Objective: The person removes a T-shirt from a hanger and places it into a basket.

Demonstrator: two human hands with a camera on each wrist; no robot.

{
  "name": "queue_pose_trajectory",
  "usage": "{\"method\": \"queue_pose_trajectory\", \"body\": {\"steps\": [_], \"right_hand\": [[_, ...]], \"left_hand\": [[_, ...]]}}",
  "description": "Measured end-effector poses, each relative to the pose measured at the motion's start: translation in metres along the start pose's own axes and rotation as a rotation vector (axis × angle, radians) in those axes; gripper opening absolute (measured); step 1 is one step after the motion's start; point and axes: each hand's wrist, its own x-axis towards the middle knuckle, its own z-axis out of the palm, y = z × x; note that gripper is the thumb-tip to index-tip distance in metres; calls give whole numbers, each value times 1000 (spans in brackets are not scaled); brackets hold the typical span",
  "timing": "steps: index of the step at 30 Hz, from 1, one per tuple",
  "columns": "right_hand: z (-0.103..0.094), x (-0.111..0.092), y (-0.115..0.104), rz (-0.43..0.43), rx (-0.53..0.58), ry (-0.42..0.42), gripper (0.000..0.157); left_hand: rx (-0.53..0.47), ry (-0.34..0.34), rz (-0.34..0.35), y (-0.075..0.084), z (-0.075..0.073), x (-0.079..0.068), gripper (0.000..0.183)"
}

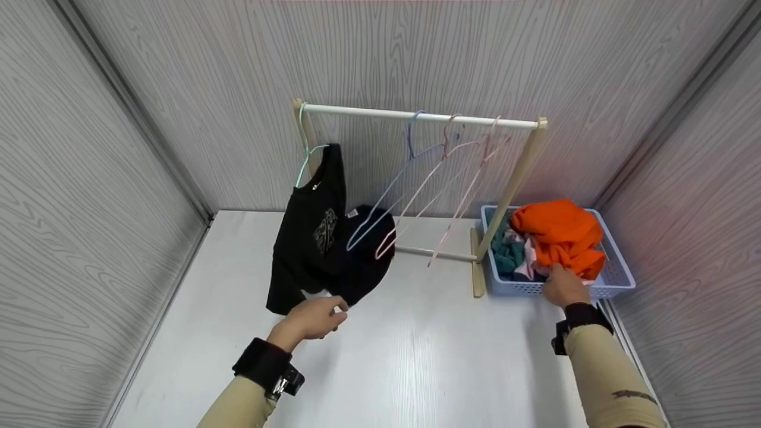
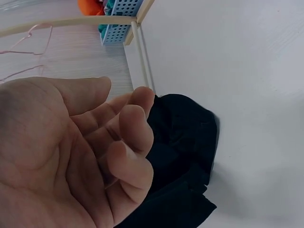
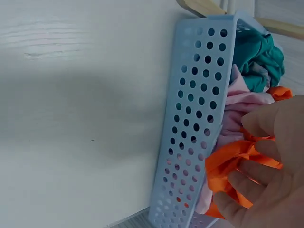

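Note:
My left hand [image 1: 310,318] hovers in front of a black sleeveless top [image 1: 309,244], its fingers loosely curled and holding nothing. That top hangs from a mint green hanger [image 1: 304,160] at the rack's left end, and its dark lower part spreads onto the table. In the left wrist view the palm of the left hand [image 2: 80,152] shows bare beside the dark cloth [image 2: 180,137]. At the right, my right hand [image 1: 565,286] reaches over the basket's near rim to an orange garment [image 1: 559,229]. Seen from the right wrist, thumb and fingers are spread apart over the orange cloth [image 3: 223,166].
A wooden rack with a white rail [image 1: 368,111] carries a blue hanger [image 1: 380,208] and pink hangers [image 1: 416,196]. The light blue perforated basket [image 1: 621,267] also contains teal cloth [image 1: 508,255] and pink cloth [image 1: 528,258]. Grey wood-grain walls [image 1: 386,53] enclose the white table [image 1: 404,356].

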Motion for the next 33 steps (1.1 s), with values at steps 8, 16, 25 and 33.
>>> {"method": "queue_pose_trajectory", "body": {"steps": [8, 16, 25, 33], "right_hand": [[-8, -1, -42, -148, -30, -110, 52], [-6, -12, -98, -220, -48, -268, 46], [2, -13, -142, -345, -91, -301, 46], [19, -18, -154, -365, -122, -299, 45]], "left_hand": [[18, 40, 1, 7, -25, 25, 26], [117, 100, 36, 21, -63, 35, 32], [193, 215, 65, 40, -137, 24, 36], [191, 389, -40, 37, -184, 28, 33]]}}
